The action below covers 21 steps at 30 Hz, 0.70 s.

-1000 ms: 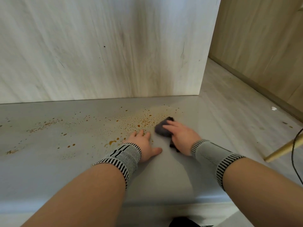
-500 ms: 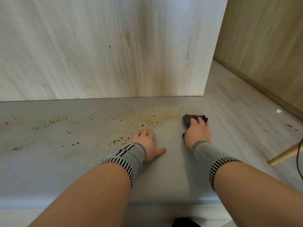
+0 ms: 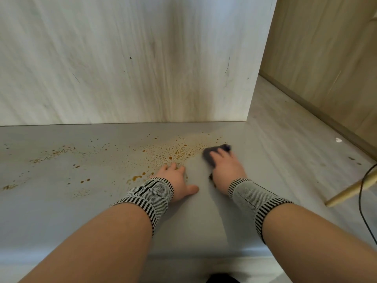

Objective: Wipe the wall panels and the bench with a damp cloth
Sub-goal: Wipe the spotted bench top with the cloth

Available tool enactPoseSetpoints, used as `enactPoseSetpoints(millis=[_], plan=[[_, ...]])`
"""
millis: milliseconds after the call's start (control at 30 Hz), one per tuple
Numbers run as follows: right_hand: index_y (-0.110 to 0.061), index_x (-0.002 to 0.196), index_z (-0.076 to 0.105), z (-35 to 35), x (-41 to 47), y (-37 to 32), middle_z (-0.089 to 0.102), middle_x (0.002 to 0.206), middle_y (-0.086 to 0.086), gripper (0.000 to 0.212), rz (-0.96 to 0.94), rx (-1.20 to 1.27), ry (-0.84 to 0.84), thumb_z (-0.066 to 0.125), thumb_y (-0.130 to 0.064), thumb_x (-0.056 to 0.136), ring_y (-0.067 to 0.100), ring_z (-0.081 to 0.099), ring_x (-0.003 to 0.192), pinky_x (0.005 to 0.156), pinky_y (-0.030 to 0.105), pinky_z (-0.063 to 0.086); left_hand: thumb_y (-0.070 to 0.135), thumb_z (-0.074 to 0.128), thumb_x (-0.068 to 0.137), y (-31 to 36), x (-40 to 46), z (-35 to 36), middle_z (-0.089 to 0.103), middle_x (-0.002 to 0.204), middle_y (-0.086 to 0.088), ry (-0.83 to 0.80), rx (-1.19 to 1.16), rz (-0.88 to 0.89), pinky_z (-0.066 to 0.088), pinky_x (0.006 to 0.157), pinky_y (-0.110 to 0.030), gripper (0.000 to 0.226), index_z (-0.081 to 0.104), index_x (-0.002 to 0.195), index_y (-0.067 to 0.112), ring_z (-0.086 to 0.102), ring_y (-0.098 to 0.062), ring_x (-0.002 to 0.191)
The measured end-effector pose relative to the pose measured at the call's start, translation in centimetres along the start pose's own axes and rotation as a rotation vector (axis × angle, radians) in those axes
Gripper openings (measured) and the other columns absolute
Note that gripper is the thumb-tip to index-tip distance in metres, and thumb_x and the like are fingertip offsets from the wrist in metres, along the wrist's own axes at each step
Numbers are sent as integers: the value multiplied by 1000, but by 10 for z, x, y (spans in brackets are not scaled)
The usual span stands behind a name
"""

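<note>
Left hand [image 3: 177,182]: I saw it flat on the grey bench [image 3: 102,211], fingers straight.
Right hand [image 3: 225,170]: fingers pressed down on the dark cloth [image 3: 210,155].
Cloth: beside the brown spatter [image 3: 175,151].
Wall panel [image 3: 122,58]: upright, farthest.

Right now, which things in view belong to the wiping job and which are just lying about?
Job: dark cloth under right hand; left hand flat on grey bench; brown spatter; wall panel.
Lying about: wooden stick; black cable; white scrap.
</note>
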State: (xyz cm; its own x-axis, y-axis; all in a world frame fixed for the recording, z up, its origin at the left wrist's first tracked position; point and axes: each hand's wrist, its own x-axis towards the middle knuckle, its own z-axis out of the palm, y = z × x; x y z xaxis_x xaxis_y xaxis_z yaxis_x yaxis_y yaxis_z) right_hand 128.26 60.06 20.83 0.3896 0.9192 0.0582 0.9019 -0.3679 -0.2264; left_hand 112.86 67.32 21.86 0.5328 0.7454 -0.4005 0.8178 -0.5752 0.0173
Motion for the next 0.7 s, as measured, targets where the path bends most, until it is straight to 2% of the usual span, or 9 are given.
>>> enactPoseSetpoints(millis=[100, 233, 267, 333, 433, 500, 600, 633, 700], plan=[[-22, 151, 29, -5, 2, 6, 16, 162, -3, 61, -189, 6, -90, 49, -10, 95, 21, 18, 147, 118, 30, 15, 74, 43, 88, 2, -5, -5, 12, 165, -8, 16, 8, 6, 18, 122, -46, 94, 13, 158, 19, 16, -32, 150], [-14, 145, 35, -9, 5, 53, 24, 157, 7, 60, 400, -16, 17, 58, -27, 91, 31, 23, 143, 117, 39, 24, 71, 54, 83, 2, -3, -21, 36, 152, -11, 75, -2, -41, 38, 111, -46, 88, 32, 151, 19, 39, -32, 136], [-12, 146, 32, -7, 5, 48, 24, 156, 10, 62, 439, -53, 19, 54, -29, 91, 34, 20, 143, 118, 43, 22, 71, 57, 81, 2, 3, -26, 35, 152, -11, 98, -14, -67, 38, 111, -47, 92, 31, 151, 18, 38, -33, 136], [-10, 149, 26, 2, 2, 29, 23, 157, 10, 62, 186, -122, 5, 47, -25, 93, 33, 16, 144, 120, 44, 15, 73, 62, 76, 3, 16, -34, 20, 161, -11, 91, -34, -90, 29, 117, -50, 106, 18, 156, 19, 24, -36, 145], [-17, 152, 27, -9, -3, 29, 16, 161, 0, 60, -147, 7, -60, 47, -10, 95, 22, 15, 147, 117, 27, 9, 76, 61, 75, 4, 34, -37, 2, 166, -8, 15, -29, -60, 17, 122, -47, 115, 6, 159, 19, 9, -33, 151], [-13, 147, 36, -16, 11, 56, 24, 158, 4, 58, -2, 16, -21, 54, -12, 93, 23, 25, 143, 113, 26, 17, 77, 59, 76, 1, 38, -35, 0, 166, -7, -15, -46, -46, 14, 122, -46, 115, 4, 159, 19, 6, -31, 152], [-12, 147, 32, -14, 27, 76, 22, 158, 10, 62, 492, 53, 62, 58, -25, 92, 32, 22, 143, 117, 38, 24, 78, 58, 76, -2, 39, -34, 0, 166, -6, -39, -51, -40, 13, 121, -47, 114, 4, 159, 21, 6, -31, 152], [-12, 147, 31, -11, 33, 66, 22, 158, 10, 61, 506, 26, 67, 55, -26, 93, 34, 20, 144, 118, 40, 23, 78, 59, 75, -2, 40, -36, 1, 166, -6, -45, -54, -42, 13, 122, -48, 114, 5, 159, 21, 7, -31, 152], [-14, 146, 34, 1, 41, 39, 27, 155, 8, 57, 277, 19, 67, 52, -22, 92, 33, 21, 143, 118, 40, 23, 77, 60, 75, -2, 42, -37, 1, 166, -6, -53, -64, -40, 13, 122, -47, 115, 6, 159, 22, 7, -31, 152]])
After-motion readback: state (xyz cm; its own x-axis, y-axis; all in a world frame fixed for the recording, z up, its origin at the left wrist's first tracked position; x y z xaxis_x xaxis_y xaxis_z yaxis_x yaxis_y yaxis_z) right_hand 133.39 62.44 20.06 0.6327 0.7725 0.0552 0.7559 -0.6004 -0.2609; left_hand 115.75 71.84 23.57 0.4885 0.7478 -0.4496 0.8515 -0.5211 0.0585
